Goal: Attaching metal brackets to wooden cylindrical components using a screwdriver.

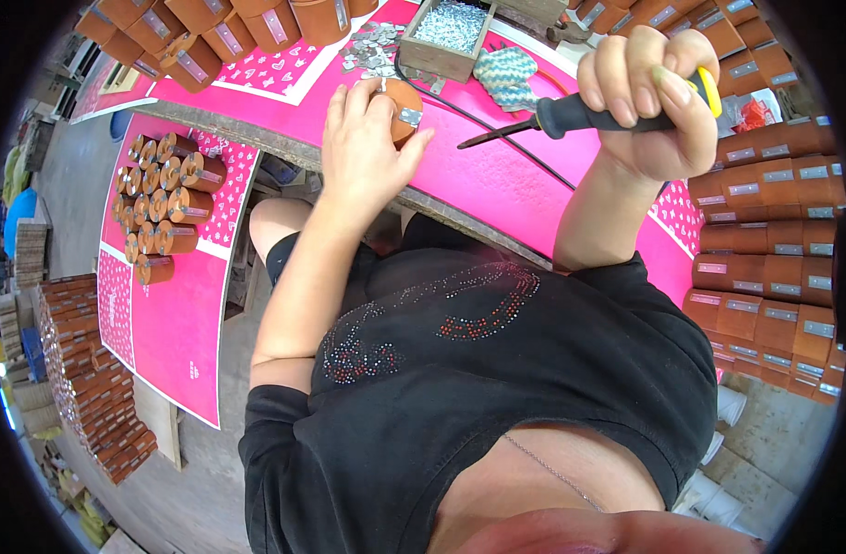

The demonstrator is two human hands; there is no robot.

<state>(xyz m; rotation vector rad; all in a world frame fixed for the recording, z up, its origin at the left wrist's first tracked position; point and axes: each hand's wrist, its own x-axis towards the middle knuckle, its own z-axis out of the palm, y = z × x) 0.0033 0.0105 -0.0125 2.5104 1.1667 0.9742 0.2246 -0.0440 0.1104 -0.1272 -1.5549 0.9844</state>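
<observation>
our left hand (363, 143) bends over the squat, round, orange-brown block (383, 90), fingers curved partly open around it and thumb at its near side, holding it on the bright pink, white-patterned tabletop (478, 189). a small silver metal plate (410, 116) sits on the block. our right hand (654, 102) is raised, fingers closed tightly around the black-and-yellow-handled tool with a dark metal shaft (580, 114); its tip points left, apart from the block. just beyond the block we see a pile of flat silver pieces (372, 46), near an open wooden box of small shiny parts (434, 59). a blue-and-white zigzag cloth item (504, 78) lies right of the box.
</observation>
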